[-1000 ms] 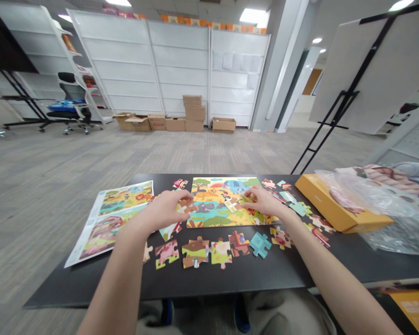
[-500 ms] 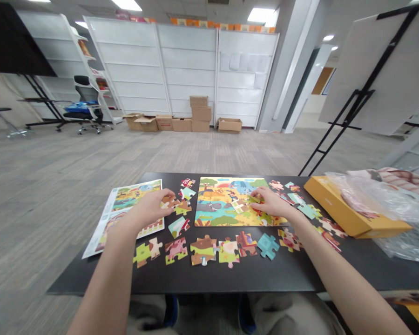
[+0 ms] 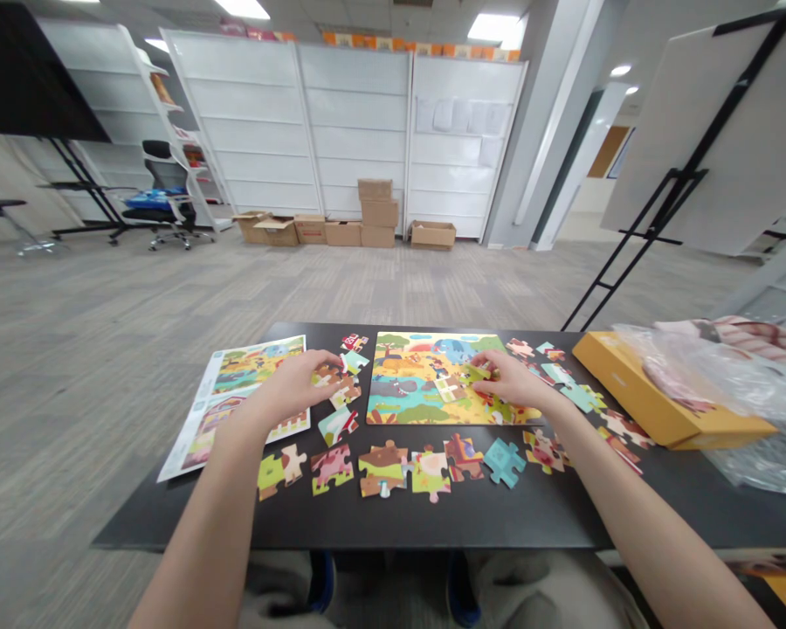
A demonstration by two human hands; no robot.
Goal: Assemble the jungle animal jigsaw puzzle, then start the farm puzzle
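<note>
A partly built animal jigsaw (image 3: 419,397) lies flat in the middle of the black table (image 3: 472,515). My right hand (image 3: 514,382) rests on its right side, fingertips pinching a yellow-green puzzle piece (image 3: 473,374) against the picture. My left hand (image 3: 292,386) lies left of the jigsaw, over the edge of a printed picture sheet (image 3: 236,384), with its fingers closed on a brown loose piece (image 3: 326,376). A few more loose pieces (image 3: 344,393) sit just beside those fingers.
A row of loose pieces (image 3: 383,459) runs along the near side, and others (image 3: 580,397) lie scattered to the right. An orange box (image 3: 661,402) and a clear plastic bag (image 3: 747,384) fill the right end. Beyond the table stand an easel, cardboard boxes and an office chair.
My left hand has drawn back leftward from the jigsaw's left edge to the loose pieces by the sheet. My right hand has stayed on the jigsaw's right side.
</note>
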